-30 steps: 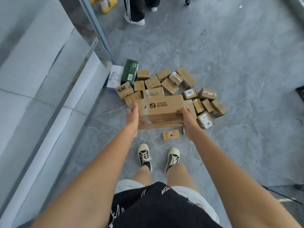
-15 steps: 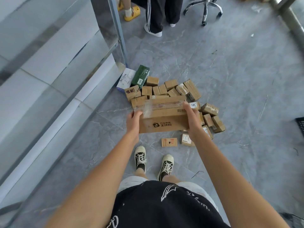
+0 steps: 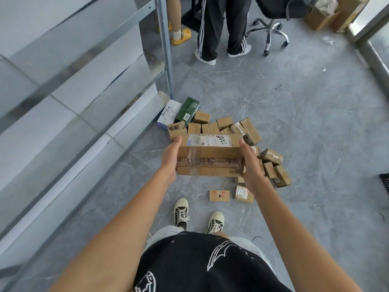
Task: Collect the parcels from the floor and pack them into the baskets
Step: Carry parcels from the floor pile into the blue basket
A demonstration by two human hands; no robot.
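A person's left hand (image 3: 171,157) and right hand (image 3: 250,163) grasp the ends of a taped cardboard parcel (image 3: 209,158), lifted above the floor pile of parcels (image 3: 227,127) at twelve o'clock.

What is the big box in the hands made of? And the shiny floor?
The big box looks like brown cardboard with a matte finish, sealed with glossy clear tape that wrinkles and glints, and it carries a white paper label. The floor looks like polished grey stone or marble-look tile: pale veins and straight seams show, but which one is unclear.
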